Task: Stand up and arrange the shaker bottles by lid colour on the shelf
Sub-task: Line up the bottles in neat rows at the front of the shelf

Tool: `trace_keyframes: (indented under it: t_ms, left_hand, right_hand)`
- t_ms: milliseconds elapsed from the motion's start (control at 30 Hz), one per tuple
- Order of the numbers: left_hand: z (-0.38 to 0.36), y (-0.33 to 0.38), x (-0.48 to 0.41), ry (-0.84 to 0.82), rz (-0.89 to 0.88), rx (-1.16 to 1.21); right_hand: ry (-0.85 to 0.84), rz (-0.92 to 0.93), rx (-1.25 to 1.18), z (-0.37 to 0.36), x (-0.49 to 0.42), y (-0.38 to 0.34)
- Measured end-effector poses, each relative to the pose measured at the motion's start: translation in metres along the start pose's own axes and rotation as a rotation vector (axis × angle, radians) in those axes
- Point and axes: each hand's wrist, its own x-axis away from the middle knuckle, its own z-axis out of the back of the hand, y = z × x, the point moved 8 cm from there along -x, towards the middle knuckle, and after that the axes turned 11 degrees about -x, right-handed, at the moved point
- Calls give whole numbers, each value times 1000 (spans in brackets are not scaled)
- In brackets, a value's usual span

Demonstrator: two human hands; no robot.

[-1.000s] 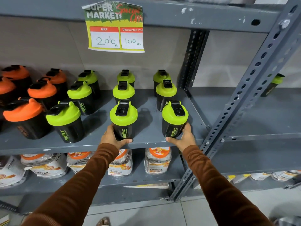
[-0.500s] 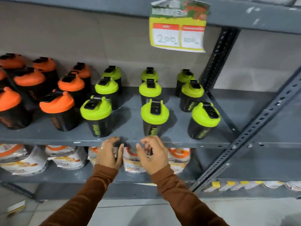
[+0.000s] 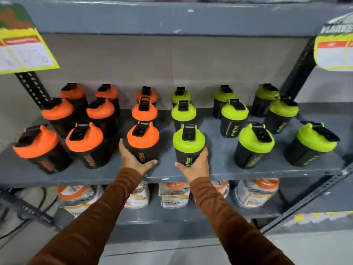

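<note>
At the front edge of the shelf [image 3: 248,174], in the middle of the frame, we have one bottle in each hand. Our left hand [image 3: 133,159] is wrapped round the bottom of the orange-lid bottle [image 3: 142,143], and our right hand [image 3: 195,163] is wrapped round the bottom of the green-lid bottle [image 3: 189,145]. Both bottles stand up straight on the shelf. All the orange lids fill the left half of the frame and all the green lids fill the right half, so the sorting looks almost done. To do this step well, we think we should slide each bottle gently into line with its row, keep them flat on the shelf, and leave a small gap between the two colours.
</note>
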Motion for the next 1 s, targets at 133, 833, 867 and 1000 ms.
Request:
trace_keyframes:
  t_ms: [133,833,867,1000]
  left_hand:
    - [-8,6,-9,-152,-86,72]
    - [-7,-21,9,-333,-57,74]
    - [-6,-20,10,-332,-61,79]
    - [-3,-16,13,-314,-74,86]
  right_hand:
    - [39,-10,31,6,5,-6]
    - [-22,-22,134,10,9,-4]
    - [-25,-17,134,10,9,-4]
    - [-28,-3,130,10,8,-2]
